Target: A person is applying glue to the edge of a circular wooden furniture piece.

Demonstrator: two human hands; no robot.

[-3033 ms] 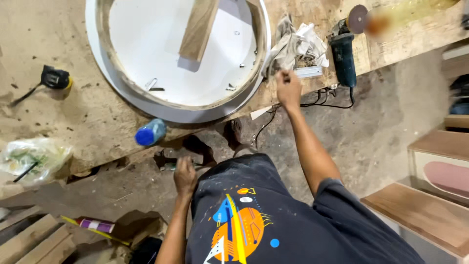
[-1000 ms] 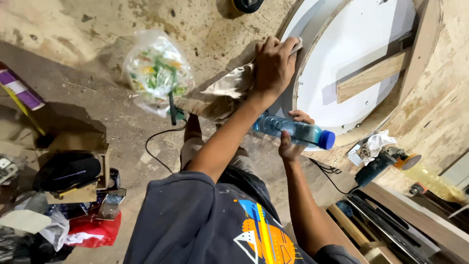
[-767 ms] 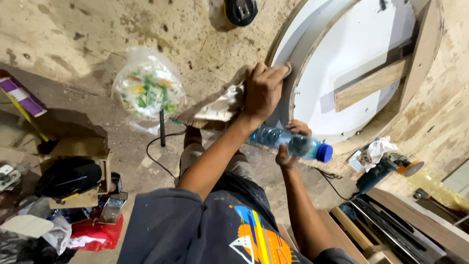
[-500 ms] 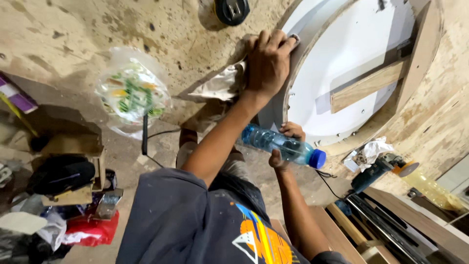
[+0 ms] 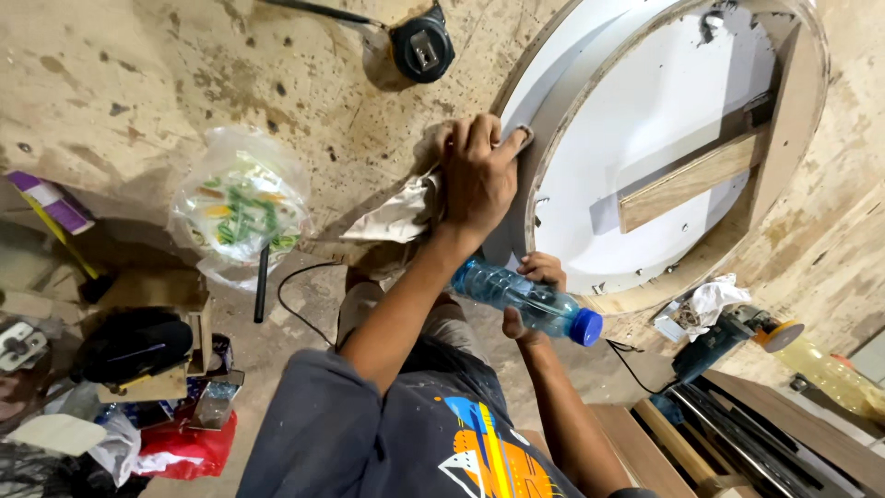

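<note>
My left hand (image 5: pixel 477 175) presses a crumpled beige cloth (image 5: pixel 398 214) against the grey outer rim of a large round white panel (image 5: pixel 645 120), which lies on a stained plywood bench (image 5: pixel 184 83). My right hand (image 5: pixel 533 284) is just below the rim, shut on a clear blue plastic bottle (image 5: pixel 521 297). The bottle lies sideways, its blue cap pointing right. A wooden slat (image 5: pixel 696 175) crosses the panel's inside.
A plastic bag with green contents (image 5: pixel 240 207) lies left of the cloth, a black socket box (image 5: pixel 419 48) with its cable above. An angle grinder (image 5: pixel 728 334) and crumpled rags (image 5: pixel 705 300) sit at the right. Bags and tools clutter the floor (image 5: pixel 138 369) at lower left.
Three seconds ago the bottle stood on the bench and my right hand reached for rags. Over the last second my left hand slid the cloth along the rim; the bottle stayed in my right hand.
</note>
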